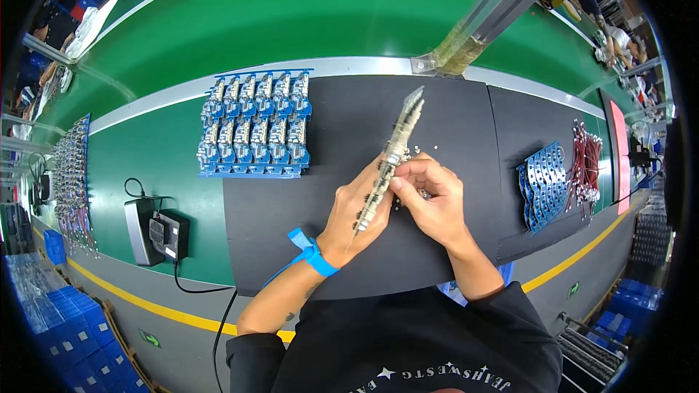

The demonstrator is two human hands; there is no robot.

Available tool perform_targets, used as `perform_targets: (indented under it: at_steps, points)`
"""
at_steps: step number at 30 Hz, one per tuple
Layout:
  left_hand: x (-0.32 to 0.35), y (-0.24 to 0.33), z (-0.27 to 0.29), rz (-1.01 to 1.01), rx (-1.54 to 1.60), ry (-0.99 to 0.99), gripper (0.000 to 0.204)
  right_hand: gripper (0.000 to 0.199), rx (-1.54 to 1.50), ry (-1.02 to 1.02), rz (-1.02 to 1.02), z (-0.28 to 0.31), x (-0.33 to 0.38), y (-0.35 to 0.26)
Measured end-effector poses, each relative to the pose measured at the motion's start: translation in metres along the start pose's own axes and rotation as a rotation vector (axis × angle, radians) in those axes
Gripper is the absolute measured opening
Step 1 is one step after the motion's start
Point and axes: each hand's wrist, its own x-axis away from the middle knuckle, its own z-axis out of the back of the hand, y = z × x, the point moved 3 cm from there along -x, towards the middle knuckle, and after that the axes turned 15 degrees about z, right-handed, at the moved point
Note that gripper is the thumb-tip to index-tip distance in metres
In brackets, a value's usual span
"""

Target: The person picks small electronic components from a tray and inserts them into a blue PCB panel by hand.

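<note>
A circuit board panel (397, 147), seen nearly edge-on with rows of components along it, stands tilted over the black mat. My left hand (344, 212) is closed around it from the left and below, its fingers partly hidden behind the panel. A blue wrist strap (314, 256) circles my left wrist. At the panel's right side, the thumb and forefinger of my right hand (439, 202) are pinched close together against it. What that pinch holds is too small to make out. Several tiny white parts (435, 148) lie scattered on the mat around my right hand.
Stacked blue circuit board panels (255, 124) lie left on the black mat (277, 225). Farther left are a black device with a cable (172, 235) and more boards (73, 175). At right sit blue boards (544, 183) and red wire bundles (585, 164). A metal post (488, 18) rises behind.
</note>
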Motion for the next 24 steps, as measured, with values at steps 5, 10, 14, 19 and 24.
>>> perform_targets:
  at_steps: [5,10,14,19,24]
  points:
    - [-0.006,0.003,0.007,0.239,0.286,-0.235,0.06,0.01,-0.2,-0.002,-0.26,0.001,0.004,0.005]
    - [-0.006,0.007,0.005,0.221,0.245,-0.215,0.062,0.011,-0.091,-0.054,-0.224,0.005,0.002,0.0]
    - [-0.006,0.007,0.007,0.221,0.279,-0.112,0.05,0.012,-0.048,-0.111,-0.295,0.015,0.001,0.001]
    - [-0.004,-0.007,0.005,0.238,0.209,-0.047,0.041,0.013,0.197,-0.175,-0.036,0.012,-0.006,-0.003]
    - [-0.008,0.004,0.006,0.246,0.271,-0.15,0.059,0.014,-0.046,-0.073,0.035,-0.001,0.0,-0.01]
